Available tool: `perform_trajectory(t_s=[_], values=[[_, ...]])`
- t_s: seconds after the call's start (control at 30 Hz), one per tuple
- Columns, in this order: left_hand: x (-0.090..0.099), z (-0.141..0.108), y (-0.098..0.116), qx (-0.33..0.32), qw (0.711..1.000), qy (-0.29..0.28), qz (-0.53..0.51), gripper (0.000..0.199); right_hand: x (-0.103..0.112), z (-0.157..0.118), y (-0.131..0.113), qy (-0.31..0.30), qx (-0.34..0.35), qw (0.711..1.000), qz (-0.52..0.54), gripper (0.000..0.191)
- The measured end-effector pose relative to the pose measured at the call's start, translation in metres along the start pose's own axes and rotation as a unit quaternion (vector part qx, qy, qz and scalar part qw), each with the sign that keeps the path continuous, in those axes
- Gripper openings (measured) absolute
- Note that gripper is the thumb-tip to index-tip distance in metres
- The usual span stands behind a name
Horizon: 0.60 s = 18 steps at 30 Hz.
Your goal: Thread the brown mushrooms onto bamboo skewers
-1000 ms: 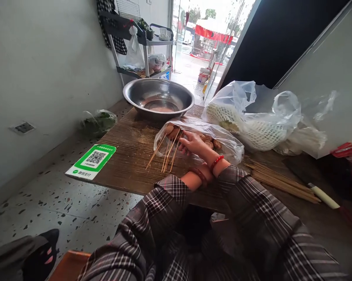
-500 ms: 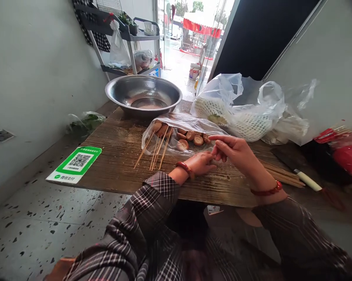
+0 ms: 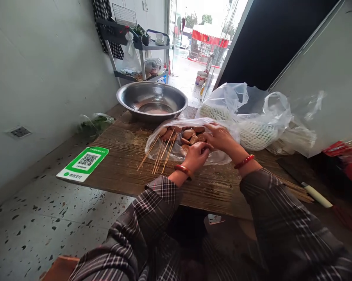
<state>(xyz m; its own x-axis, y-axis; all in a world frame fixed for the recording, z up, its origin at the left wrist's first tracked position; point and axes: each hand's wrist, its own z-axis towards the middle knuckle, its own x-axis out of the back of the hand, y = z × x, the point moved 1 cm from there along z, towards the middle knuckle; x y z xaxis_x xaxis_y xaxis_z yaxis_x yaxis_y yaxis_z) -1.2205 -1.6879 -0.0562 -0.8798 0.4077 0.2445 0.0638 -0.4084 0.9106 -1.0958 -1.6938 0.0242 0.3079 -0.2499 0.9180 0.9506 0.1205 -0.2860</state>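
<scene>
Brown, rounded mushrooms, several, head view: lying in a clear, thin plastic bag on a dark, grained wooden table; bag mouth facing the wearer, presumably for easy reach. Left hand: at the bag's near edge, fingers curled nearly closed; whether anything is pinched cannot be told. Right hand: over the bag's right part, fingers half bent, tips by the mushrooms; grip hidden. Thin, pale wooden skewers: far ends among the mushrooms at the bag's left, near ends jutting out over the table, probably to keep the bare ends accessible. Wide, round, shiny steel basin: just behind the bag, inside wet-looking. Translucent white plastic carrier bags: to the right, containing rounded items in white foam netting.
</scene>
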Motion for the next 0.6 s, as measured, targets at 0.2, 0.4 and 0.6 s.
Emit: perform_trajectory(t_s=[0.2, 0.4, 0.6], values=[[0.009, 0.004, -0.002, 0.017, 0.990, 0.129, -0.057, 0.016, -0.003, 0.025, 0.005, 0.097, 0.010, 0.995, -0.013, 0.046], [0.011, 0.012, -0.015, 0.147, 0.930, 0.208, -0.265, 0.011, -0.027, 0.025, -0.015, -0.036, 0.070, 0.996, 0.030, 0.030], [0.014, 0.011, -0.017, 0.215, 0.886, 0.245, -0.330, 0.013, -0.065, 0.072, -0.008, -0.067, 0.001, 0.996, 0.062, 0.030]])
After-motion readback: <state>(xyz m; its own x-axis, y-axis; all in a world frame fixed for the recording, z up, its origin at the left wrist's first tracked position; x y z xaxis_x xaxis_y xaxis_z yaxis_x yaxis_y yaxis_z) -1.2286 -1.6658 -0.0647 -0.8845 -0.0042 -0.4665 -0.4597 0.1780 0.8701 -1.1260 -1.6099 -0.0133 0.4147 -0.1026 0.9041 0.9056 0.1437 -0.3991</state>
